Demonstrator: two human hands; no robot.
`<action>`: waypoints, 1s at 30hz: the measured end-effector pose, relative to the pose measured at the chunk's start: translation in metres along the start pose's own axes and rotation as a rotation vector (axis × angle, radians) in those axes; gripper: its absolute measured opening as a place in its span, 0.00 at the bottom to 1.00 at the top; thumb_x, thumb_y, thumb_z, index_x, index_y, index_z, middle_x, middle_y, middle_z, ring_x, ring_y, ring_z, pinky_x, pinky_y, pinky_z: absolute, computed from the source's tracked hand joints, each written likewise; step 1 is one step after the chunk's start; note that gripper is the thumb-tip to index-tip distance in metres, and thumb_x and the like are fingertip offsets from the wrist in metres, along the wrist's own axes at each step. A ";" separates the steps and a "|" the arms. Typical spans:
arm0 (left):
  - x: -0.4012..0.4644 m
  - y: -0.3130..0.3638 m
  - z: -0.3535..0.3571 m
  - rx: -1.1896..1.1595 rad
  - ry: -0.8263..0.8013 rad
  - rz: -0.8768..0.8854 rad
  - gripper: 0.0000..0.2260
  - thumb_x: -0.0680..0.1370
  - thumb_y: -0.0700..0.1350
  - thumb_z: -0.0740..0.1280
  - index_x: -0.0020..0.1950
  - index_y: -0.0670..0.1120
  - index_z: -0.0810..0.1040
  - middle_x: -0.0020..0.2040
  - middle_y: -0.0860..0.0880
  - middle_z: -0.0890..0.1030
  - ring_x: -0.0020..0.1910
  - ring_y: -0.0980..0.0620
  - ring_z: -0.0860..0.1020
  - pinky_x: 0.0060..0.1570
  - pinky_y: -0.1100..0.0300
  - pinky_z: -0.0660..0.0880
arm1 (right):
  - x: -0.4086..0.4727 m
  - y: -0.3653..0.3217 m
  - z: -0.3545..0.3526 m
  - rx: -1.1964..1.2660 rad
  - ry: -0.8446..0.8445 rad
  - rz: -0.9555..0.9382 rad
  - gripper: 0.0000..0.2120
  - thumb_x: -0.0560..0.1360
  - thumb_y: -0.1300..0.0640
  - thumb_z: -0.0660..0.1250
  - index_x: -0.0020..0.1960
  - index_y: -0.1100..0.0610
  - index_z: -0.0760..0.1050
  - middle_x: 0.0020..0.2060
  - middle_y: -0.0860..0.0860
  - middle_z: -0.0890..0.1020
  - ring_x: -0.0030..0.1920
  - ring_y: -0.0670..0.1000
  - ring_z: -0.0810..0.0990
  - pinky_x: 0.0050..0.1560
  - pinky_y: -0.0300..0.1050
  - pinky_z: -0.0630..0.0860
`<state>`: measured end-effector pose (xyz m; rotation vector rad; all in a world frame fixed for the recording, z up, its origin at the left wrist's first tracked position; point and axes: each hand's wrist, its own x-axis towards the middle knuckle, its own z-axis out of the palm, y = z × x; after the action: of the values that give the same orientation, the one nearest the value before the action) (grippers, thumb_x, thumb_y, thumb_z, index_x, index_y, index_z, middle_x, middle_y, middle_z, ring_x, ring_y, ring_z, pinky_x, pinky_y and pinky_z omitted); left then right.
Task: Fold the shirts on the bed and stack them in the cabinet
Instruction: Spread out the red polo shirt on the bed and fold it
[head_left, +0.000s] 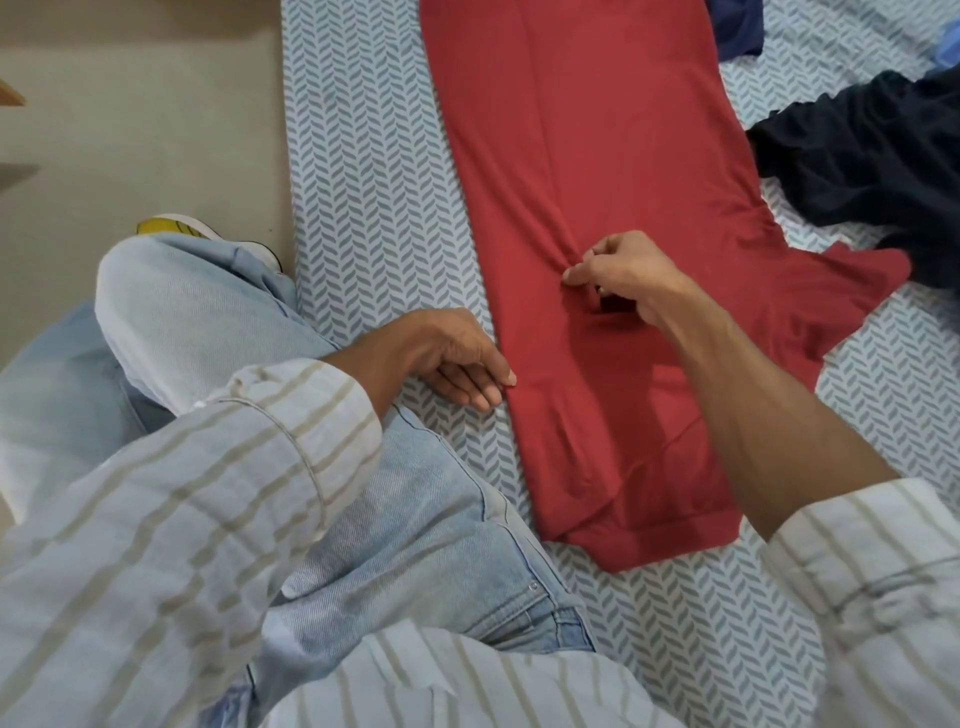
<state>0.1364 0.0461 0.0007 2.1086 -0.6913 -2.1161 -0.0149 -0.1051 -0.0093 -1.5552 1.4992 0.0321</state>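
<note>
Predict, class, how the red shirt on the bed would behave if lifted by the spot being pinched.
The red shirt is probably floppy: cloth already puckers into creases where the right hand pinches it. It would likely drape and lose its folded shape. It seems light and thin, lying flat against the bedsheet, so a push would probably bunch it up.

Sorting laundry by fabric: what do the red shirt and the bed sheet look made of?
Red shirt: probably soft matte cotton jersey; it puckers into fine folds where the right hand pinches it. Bed sheet: thin printed woven cotton by its look, matte, lying smooth with a chevron print.
</note>
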 end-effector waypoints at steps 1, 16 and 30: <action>0.000 0.000 0.000 0.003 -0.005 -0.002 0.09 0.72 0.42 0.78 0.48 0.40 0.85 0.43 0.43 0.87 0.40 0.49 0.86 0.48 0.54 0.81 | 0.001 -0.003 -0.001 0.002 -0.023 0.012 0.18 0.65 0.55 0.80 0.30 0.51 0.70 0.28 0.48 0.73 0.31 0.49 0.70 0.35 0.42 0.67; 0.000 0.021 -0.021 0.464 0.495 0.271 0.13 0.69 0.54 0.78 0.36 0.46 0.83 0.32 0.51 0.84 0.35 0.51 0.84 0.40 0.57 0.81 | 0.044 -0.044 -0.017 0.097 -0.210 0.115 0.12 0.70 0.58 0.79 0.50 0.58 0.80 0.40 0.51 0.80 0.32 0.46 0.78 0.46 0.44 0.83; 0.040 0.073 -0.064 0.911 0.317 0.844 0.31 0.73 0.47 0.75 0.75 0.56 0.71 0.47 0.53 0.84 0.49 0.51 0.81 0.43 0.63 0.66 | 0.139 -0.135 -0.018 0.232 -0.217 0.124 0.08 0.72 0.63 0.72 0.42 0.54 0.74 0.29 0.47 0.74 0.25 0.44 0.74 0.34 0.37 0.79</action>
<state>0.1771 -0.0498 -0.0071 1.7746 -2.2591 -1.0415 0.1164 -0.2481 -0.0031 -1.2324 1.3736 0.0924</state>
